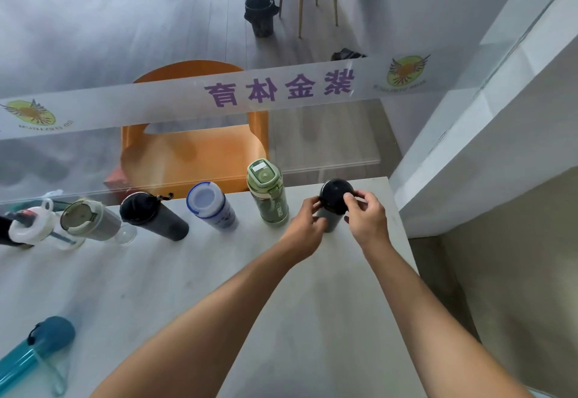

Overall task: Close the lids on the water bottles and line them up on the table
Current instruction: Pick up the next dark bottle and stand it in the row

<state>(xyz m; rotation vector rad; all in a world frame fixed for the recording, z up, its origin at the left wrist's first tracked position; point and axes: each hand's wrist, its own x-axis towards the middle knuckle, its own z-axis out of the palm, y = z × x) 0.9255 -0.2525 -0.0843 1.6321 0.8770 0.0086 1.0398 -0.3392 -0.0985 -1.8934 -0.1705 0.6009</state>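
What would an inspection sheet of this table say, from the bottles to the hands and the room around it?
Surface: pale table, bare in the middle.
Job's things: a row along the far edge: green bottle, white-and-blue bottle, black bottle, grey-lidded bottle, white-lidded bottle; all appear lidded. A black-lidded bottle stands at the row's right end.
Clutter: teal bottle apart at the near left.
Grips: left hand on the black-lidded bottle's body, right hand on its lid.
Cables: nothing seen.
Surroundings: glass panel with purple lettering, orange chair, black bin beyond.
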